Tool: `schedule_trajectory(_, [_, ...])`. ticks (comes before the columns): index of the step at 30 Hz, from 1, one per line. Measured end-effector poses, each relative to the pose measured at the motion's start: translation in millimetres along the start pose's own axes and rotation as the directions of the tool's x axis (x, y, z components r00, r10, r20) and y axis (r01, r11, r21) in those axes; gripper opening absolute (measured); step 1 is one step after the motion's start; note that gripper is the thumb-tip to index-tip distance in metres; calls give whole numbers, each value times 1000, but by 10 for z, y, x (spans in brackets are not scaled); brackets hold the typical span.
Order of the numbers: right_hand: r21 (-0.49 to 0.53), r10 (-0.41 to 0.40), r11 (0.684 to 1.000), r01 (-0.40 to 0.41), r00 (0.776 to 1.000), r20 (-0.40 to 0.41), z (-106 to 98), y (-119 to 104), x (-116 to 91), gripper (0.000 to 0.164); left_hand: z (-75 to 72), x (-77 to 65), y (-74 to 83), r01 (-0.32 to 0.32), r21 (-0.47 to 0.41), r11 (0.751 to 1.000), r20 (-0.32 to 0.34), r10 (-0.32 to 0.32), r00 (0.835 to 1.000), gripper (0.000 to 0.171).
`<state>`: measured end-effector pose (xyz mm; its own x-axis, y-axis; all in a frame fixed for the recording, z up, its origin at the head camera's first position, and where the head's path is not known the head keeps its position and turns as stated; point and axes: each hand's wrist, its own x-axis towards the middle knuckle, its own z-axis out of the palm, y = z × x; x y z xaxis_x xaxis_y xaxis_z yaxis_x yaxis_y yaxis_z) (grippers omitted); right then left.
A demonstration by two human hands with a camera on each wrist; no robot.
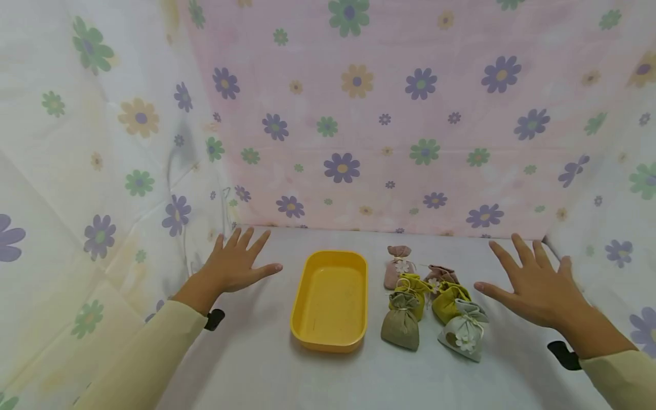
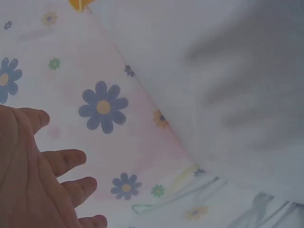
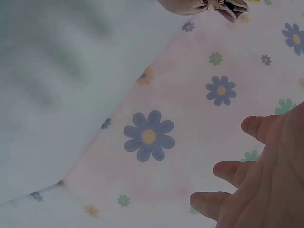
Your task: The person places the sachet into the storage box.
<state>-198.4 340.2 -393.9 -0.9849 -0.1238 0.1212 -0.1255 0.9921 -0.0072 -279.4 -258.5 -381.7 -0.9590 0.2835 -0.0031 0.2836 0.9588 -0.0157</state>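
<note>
My left hand [image 1: 234, 266] hovers over the table with its fingers spread, left of a yellow rectangular tray [image 1: 330, 345]. On the other side my right hand [image 1: 535, 287] is held up the same way, holding nothing. Between the tray and that hand lie several small drawstring pouches: a pink pouch [image 1: 393, 279] at the back, a second pink one [image 1: 442, 274], two yellow-green ones [image 1: 419, 293], [image 1: 447, 304], an olive pouch [image 1: 401, 330] and a pale grey pouch [image 1: 458, 327] with a white flower. In the right wrist view a pink pouch [image 3: 187, 4] shows at the top.
White cloth covers the table [image 1: 256, 353]. Flower-printed cloth hangs as a pink back wall [image 1: 307, 102] and white side walls [image 1: 66, 148]. Some cord-like lines [image 1: 183, 228] run down near the left wall. Each wrist wears a black strap [image 1: 214, 320].
</note>
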Motion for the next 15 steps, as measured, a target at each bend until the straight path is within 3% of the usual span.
schedule_trajectory(6, [3,-48,999,48,999,-15,-13,-138,-23,104,161,-22,164,-43,-69,997,0,43,999,104])
schedule_trajectory(15, [-22,-188,982,187,972,-144,-48,-434,-35,96,334,-12,351,-81,-214,973,-6,82,997,90])
